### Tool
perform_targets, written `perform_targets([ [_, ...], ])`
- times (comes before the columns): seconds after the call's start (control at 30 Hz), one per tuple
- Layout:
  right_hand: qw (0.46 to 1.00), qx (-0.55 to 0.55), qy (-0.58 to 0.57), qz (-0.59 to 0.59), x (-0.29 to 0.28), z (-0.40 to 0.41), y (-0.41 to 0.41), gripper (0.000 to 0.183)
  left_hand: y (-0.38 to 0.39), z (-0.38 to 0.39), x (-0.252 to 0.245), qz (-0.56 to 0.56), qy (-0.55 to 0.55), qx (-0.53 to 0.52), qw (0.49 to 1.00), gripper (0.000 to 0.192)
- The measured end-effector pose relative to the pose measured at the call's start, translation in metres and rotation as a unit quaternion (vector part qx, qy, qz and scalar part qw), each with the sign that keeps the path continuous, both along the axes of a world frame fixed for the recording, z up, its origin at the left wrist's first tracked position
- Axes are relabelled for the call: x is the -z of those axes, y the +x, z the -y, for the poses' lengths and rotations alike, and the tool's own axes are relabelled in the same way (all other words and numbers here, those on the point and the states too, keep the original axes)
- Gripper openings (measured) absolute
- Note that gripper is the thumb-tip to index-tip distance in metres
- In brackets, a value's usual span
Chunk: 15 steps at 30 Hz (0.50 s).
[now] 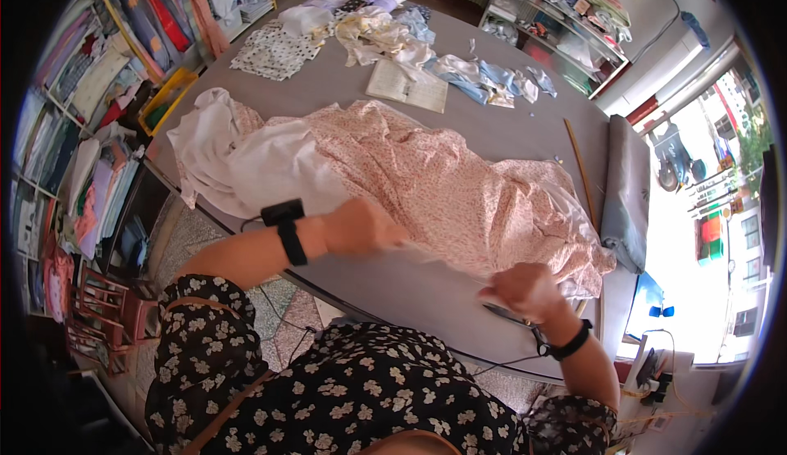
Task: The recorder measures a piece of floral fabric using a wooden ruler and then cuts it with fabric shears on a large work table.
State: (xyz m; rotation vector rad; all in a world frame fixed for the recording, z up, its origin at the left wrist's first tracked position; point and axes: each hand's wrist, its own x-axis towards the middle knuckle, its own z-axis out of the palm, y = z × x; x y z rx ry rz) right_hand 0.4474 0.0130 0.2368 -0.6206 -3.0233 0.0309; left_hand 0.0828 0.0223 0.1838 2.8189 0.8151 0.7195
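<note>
A pink-and-white small-print fabric [406,166] lies bunched across the table, its plain whitish underside turned up on the left. My left hand [363,227] is closed on the near edge of this fabric, around its middle. Further right, my right hand [522,289] pinches the same edge, and the cloth looks stretched between the two hands. Both hands are slightly blurred. Under my right hand lies a dark metal tool [504,313], partly hidden; it may be scissors.
On the grey-covered table [516,129] lie an open notebook [406,86] with writing, fabric scraps [479,77], a polka-dot cloth [273,52] and a wooden ruler [581,166]. A grey fabric roll [627,197] rests along the right edge. Fabric shelves [74,92] stand left, beside a yellow crate [169,101].
</note>
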Motion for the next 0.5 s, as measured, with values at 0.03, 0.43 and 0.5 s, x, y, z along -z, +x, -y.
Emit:
perform_targets([
  [0.03, 0.995, 0.006, 0.033, -0.091, 0.009, -0.014, 0.024, 0.011, -0.024, -0.010, 0.007, 0.018, 0.006, -0.024, 1.000, 0.011],
  [0.43, 0.690, 0.685, 0.224, 0.061, -0.028, 0.100, 0.582, 0.032, -0.467, 0.036, 0.018, -0.156, -0.002, -0.745, 0.649, 0.028],
  [0.5, 0.689, 0.687, 0.230, -0.017, 0.001, 0.079, 0.573, 0.029, -0.463, 0.004, 0.036, -0.093, 0.051, -0.739, 0.665, 0.029],
])
